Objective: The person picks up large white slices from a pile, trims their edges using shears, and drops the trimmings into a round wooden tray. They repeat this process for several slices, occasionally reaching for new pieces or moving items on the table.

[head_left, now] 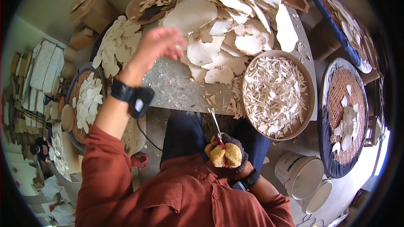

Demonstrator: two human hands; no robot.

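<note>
Over the grey table (pixel 168 90), holding the left hand (pixel 158 48) open and empty near pale sheets (pixel 206 50), having a chip-filled basin (pixel 312 96) at the right. Gripping scissors (pixel 216 127) above the lap (pixel 181 132) with the gloved right hand (pixel 230 153), left of white buckets (pixel 301 178).

Cannot trace the fingertips of the bare left hand (pixel 156 44), smeared by blur. Can see little of the right hand (pixel 229 153), covered by a dark knitted glove (pixel 241 162) and padded yellow finger covers (pixel 217 157); likewise the red handles of the silver-bladed scissors (pixel 216 125), mostly hidden in its grip. Cannot follow the heap of large, flat, cream-coloured sheets (pixel 221 27) past the top edge. Cannot identify the dark item (pixel 149 14) inside the round brown bowl (pixel 131 8), nor make out the tiny dark-clothed person (pixel 40 147) far left.
</note>
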